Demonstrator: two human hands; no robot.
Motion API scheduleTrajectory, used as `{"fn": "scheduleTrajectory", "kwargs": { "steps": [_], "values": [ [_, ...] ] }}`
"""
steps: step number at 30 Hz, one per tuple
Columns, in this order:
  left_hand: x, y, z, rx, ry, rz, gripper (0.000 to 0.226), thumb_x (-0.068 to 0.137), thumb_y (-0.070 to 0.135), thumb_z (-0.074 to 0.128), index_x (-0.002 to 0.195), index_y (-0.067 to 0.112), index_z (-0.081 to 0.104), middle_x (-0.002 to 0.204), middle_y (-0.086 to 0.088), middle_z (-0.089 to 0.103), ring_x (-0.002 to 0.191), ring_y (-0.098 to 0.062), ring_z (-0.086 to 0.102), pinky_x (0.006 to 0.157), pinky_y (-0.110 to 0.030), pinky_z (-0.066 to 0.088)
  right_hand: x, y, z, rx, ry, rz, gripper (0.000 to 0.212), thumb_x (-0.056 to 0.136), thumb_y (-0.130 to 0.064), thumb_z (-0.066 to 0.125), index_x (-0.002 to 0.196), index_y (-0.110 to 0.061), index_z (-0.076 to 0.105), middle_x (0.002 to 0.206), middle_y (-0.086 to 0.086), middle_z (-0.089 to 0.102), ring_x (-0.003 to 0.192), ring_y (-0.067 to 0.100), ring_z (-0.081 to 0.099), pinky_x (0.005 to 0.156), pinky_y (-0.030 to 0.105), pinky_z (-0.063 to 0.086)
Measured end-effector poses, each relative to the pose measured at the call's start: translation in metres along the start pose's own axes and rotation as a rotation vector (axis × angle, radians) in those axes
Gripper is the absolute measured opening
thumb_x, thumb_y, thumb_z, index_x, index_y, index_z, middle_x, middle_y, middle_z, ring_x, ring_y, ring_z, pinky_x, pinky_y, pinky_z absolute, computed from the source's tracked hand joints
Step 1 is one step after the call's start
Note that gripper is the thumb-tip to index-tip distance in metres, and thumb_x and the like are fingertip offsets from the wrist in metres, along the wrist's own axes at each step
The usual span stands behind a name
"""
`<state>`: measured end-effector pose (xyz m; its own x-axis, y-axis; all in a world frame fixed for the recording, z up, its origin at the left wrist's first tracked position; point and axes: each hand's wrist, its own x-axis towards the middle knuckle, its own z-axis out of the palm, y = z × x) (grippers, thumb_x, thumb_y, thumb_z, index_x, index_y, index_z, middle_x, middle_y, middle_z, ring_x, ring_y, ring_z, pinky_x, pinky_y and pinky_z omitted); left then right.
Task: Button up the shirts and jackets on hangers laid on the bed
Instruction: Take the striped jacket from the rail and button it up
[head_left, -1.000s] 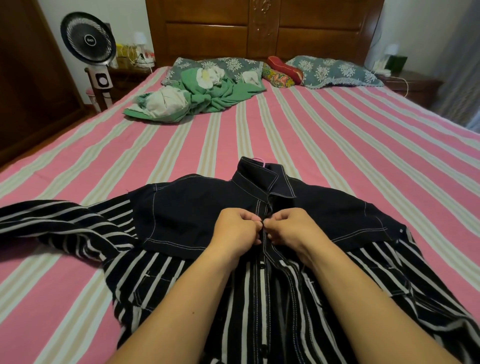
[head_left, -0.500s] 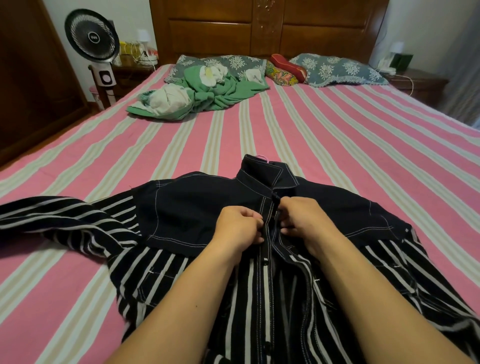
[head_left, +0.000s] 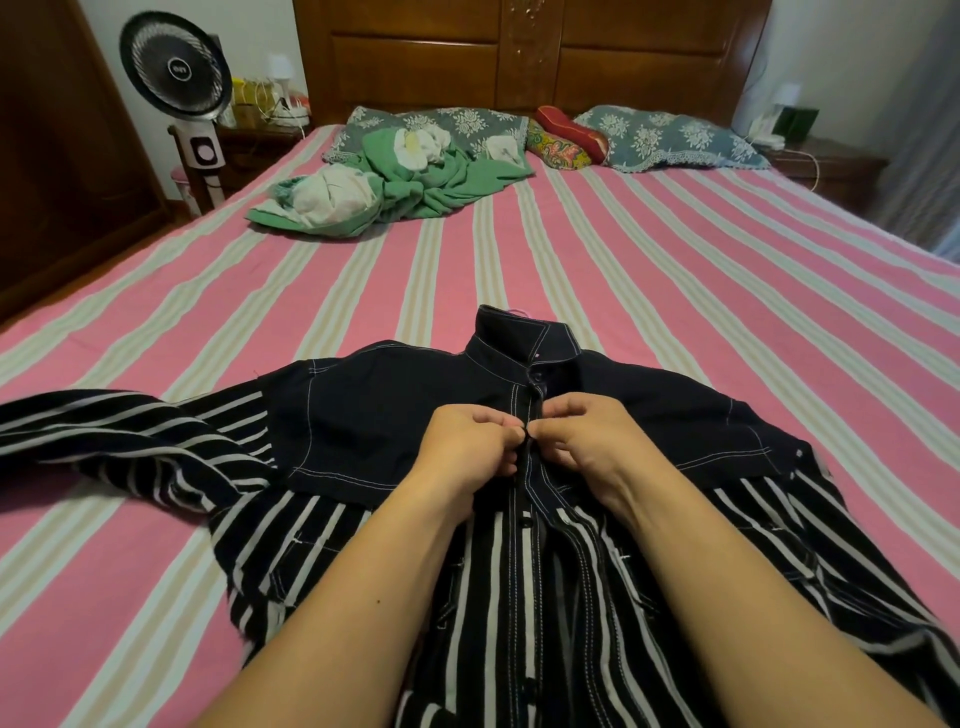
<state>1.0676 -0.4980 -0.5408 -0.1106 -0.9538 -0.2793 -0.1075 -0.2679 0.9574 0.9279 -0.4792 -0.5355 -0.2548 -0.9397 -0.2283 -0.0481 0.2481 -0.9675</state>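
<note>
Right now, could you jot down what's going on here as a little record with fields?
Garment: dark shirt with striped lower half, lying flat on the bed
Left hand: pinches the placket below the collar
Right hand: pinches the opposite edge
Collar button: looks fastened
Lower front: open
Background: green clothes, pillows, fan

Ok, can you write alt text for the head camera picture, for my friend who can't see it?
Two hands, left hand and right hand, pinch the front edges of a dark shirt with striped sleeves, fastening a button just below the collar. The shirt lies on a pink striped bed, with a green blanket and pillows near the headboard.
</note>
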Motion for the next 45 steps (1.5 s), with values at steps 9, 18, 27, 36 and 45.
{"fn": "scheduleTrajectory", "kwargs": {
  "steps": [9, 18, 27, 36, 45],
  "values": [
    [-0.001, 0.003, -0.001, -0.077, -0.019, -0.026, 0.017, 0.092, -0.005, 0.065, 0.081, 0.004, 0.073, 0.067, -0.006, 0.067, 0.056, -0.012, 0.059, 0.061, -0.024, 0.057, -0.001, -0.003, -0.007, 0.165, -0.110, 0.168, 0.020, 0.084, 0.011, 0.070, 0.095, -0.006, 0.064, 0.070, 0.005, 0.068, 0.067, 0.017, 0.066, 0.060, 0.026, 0.057],
    [-0.001, 0.002, -0.001, -0.009, -0.002, 0.025, 0.013, 0.092, -0.002, 0.067, 0.083, 0.005, 0.074, 0.070, -0.008, 0.068, 0.059, -0.014, 0.061, 0.063, -0.026, 0.058, 0.000, -0.003, -0.007, 0.213, -0.112, 0.185, 0.020, 0.083, 0.013, 0.069, 0.095, -0.003, 0.065, 0.073, 0.009, 0.069, 0.067, 0.018, 0.068, 0.059, 0.025, 0.057],
    [-0.004, 0.001, 0.002, 0.168, 0.051, 0.151, 0.021, 0.094, 0.021, 0.063, 0.083, 0.016, 0.080, 0.074, -0.009, 0.075, 0.072, -0.020, 0.070, 0.079, -0.043, 0.060, -0.012, -0.011, -0.002, 0.133, -0.163, 0.118, 0.043, 0.083, 0.025, 0.041, 0.096, 0.000, 0.074, 0.096, 0.014, 0.075, 0.087, 0.019, 0.073, 0.076, 0.027, 0.061],
    [0.001, -0.005, 0.005, 0.247, 0.140, 0.211, 0.006, 0.088, 0.020, 0.075, 0.083, 0.022, 0.075, 0.081, 0.004, 0.073, 0.082, -0.016, 0.069, 0.076, -0.032, 0.055, -0.015, -0.011, -0.002, 0.028, -0.086, 0.058, 0.040, 0.083, 0.022, 0.042, 0.100, -0.001, 0.070, 0.096, 0.016, 0.074, 0.087, 0.021, 0.074, 0.071, 0.026, 0.059],
    [0.003, -0.005, 0.006, 0.053, 0.192, 0.146, 0.022, 0.085, 0.004, 0.072, 0.083, 0.018, 0.055, 0.074, -0.003, 0.059, 0.066, -0.018, 0.054, 0.062, -0.032, 0.046, -0.005, -0.001, -0.001, -0.720, -0.005, -0.409, 0.019, 0.083, -0.017, 0.079, 0.087, -0.032, 0.068, 0.082, -0.010, 0.070, 0.078, 0.004, 0.064, 0.077, 0.022, 0.051]
  ]
}}
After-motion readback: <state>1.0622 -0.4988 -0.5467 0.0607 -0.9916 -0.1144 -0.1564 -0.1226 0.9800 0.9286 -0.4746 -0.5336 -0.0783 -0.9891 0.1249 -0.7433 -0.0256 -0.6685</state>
